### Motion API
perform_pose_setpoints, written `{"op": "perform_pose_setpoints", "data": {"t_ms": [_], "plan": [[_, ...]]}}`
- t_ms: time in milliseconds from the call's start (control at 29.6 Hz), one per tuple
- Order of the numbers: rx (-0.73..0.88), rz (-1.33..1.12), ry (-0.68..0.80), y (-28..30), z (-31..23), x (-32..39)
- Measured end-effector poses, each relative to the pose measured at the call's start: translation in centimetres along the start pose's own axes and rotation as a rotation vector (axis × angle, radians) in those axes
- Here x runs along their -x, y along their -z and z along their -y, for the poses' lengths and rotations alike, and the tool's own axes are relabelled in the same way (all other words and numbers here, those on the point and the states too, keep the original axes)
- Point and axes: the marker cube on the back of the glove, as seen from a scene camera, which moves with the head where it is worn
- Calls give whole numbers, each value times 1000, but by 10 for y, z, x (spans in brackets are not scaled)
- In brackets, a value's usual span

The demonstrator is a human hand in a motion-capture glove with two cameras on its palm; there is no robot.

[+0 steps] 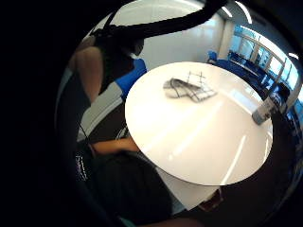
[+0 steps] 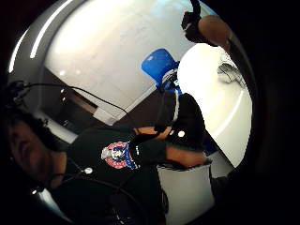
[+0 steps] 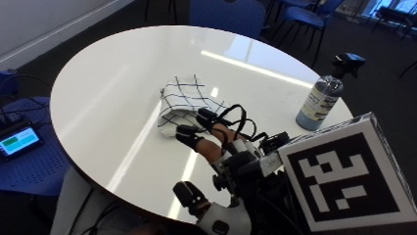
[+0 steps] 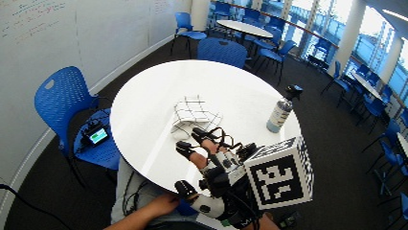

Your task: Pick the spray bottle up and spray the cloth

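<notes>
A white cloth with a dark check [image 3: 186,100] lies crumpled near the middle of the round white table [image 3: 117,83]. The spray bottle [image 3: 319,100], clear grey with a black trigger head, stands upright by the table's right edge. My gloved right hand [image 3: 208,132] hovers over the table's near part, just in front of the cloth, fingers relaxed and holding nothing. It is well apart from the bottle. The little finger side palm view shows the cloth [image 1: 188,89] and the bottle [image 1: 263,109] on the table [image 1: 199,142] at a distance.
Blue chairs [image 4: 61,103] stand around the table, one at the left carrying a small device with a lit screen [image 3: 16,139]. The person's bare hand [image 4: 156,206] is at the table's near edge. More tables and chairs [image 4: 245,26] fill the room behind.
</notes>
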Motion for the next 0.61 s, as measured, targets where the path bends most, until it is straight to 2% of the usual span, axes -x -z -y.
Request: {"op": "perform_pose_setpoints", "data": {"t_ms": [405,607], "plan": [[5,-33,-70,0,-4,-25],[-65,-59,-130,4,3,-53]]}}
